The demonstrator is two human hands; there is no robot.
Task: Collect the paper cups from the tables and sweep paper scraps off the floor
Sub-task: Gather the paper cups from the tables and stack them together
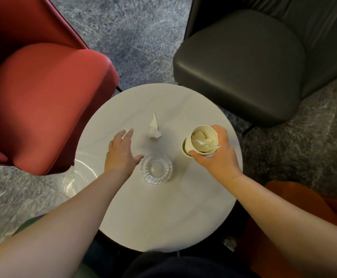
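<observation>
Right hand (217, 155) grips nested paper cups (200, 142); crumpled scrap (154, 129) on round table (163, 213).

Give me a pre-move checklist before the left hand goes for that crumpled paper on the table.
1. Left hand free: ok, fingers spread, holding nothing.
2. Crumpled paper reachable: ok, just ahead and right of the fingertips on the round table.
3. Glass ashtray out of the path: not ok, it sits right by the left thumb.
4. Right hand grip on the paper cups: ok, fingers wrap the nested stack.
5. Room in the top cup: cannot tell, scraps already lie inside.
6. Stack upright: not ok, it tilts toward the camera.
</observation>
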